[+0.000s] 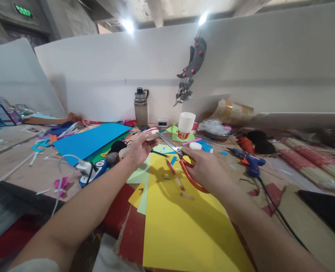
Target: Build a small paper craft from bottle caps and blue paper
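My left hand (140, 150) is closed on a small white and red paper cup piece (152, 133), held above the table near the middle. Scissors (171, 144) with red-orange handles are in my right hand (203, 166), its fingers wrapped round the handles. The blades point left and up, with their tips close to the cup piece; whether they touch it I cannot tell. Under both hands lies a large yellow sheet (173, 230), with a red pen (175, 174) and small blue scraps on it.
Behind stand a bottle (141, 109) and stacked paper cups (186, 122). A blue sheet (92, 141) and a power strip (99, 170) lie left. To the right are a blue glue gun (249, 162) with its cable and bundled sticks (312, 162).
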Demonstrator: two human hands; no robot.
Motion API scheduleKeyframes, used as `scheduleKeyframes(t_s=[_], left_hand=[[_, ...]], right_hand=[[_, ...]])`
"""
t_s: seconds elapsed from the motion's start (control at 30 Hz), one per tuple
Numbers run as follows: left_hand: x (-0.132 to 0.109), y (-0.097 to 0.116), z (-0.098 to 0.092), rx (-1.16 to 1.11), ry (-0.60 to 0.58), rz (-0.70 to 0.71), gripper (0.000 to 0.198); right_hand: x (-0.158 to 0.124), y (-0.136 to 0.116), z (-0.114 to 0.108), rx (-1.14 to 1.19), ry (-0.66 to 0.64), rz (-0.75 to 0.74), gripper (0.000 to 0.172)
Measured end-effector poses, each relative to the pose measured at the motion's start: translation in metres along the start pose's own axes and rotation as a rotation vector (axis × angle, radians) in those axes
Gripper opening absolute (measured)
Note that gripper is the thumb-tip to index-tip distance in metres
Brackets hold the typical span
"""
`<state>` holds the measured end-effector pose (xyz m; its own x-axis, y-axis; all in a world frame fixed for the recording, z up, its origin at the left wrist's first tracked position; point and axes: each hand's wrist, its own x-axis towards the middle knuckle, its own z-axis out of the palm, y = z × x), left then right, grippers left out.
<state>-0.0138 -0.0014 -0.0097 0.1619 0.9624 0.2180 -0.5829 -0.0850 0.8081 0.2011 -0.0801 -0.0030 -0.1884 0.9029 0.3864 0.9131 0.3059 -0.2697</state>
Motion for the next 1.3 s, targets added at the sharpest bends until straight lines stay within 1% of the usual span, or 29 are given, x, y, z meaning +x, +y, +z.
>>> scheduleKeyframes(t_s=[0.1, 0.2, 0.33, 0.43, 0.63, 0.83, 1.07, 1.3], left_hand=[[0.001, -0.001, -0.001, 0.014, 0.013, 0.08, 0.026], [0.002, -0.001, -0.001, 0.022, 0.03, 0.136, 0.025], [0.003, 0.0, 0.0, 0.029, 0.03, 0.19, 0.031], [0.002, 0.0, 0.001, 0.046, 0.012, 0.217, 0.035], [0.001, -0.001, 0.0, 0.085, 0.048, 0.253, 0.052], [-0.001, -0.001, 0.002, 0.113, 0.028, 0.219, 0.048], [-0.003, -0.004, 0.002, 0.18, 0.021, 0.271, 0.05], [-0.003, -0.008, 0.001, 0.3, 0.085, 0.334, 0.054]], right_hand=[[-0.001, -0.003, 0.002, 0.101, 0.017, -0.028, 0.033], [-0.002, -0.006, 0.004, 0.219, -0.004, -0.037, 0.032], [-0.003, -0.011, 0.005, 0.3, -0.025, -0.019, 0.03], [-0.004, -0.013, 0.005, 0.295, -0.027, 0.009, 0.03], [-0.003, -0.016, 0.005, 0.316, -0.079, 0.041, 0.033], [-0.003, -0.018, 0.006, 0.315, -0.101, 0.051, 0.032], [-0.006, -0.019, 0.009, 0.253, -0.076, 0.033, 0.027], [-0.008, -0.023, 0.008, 0.1, -0.075, 0.076, 0.031]])
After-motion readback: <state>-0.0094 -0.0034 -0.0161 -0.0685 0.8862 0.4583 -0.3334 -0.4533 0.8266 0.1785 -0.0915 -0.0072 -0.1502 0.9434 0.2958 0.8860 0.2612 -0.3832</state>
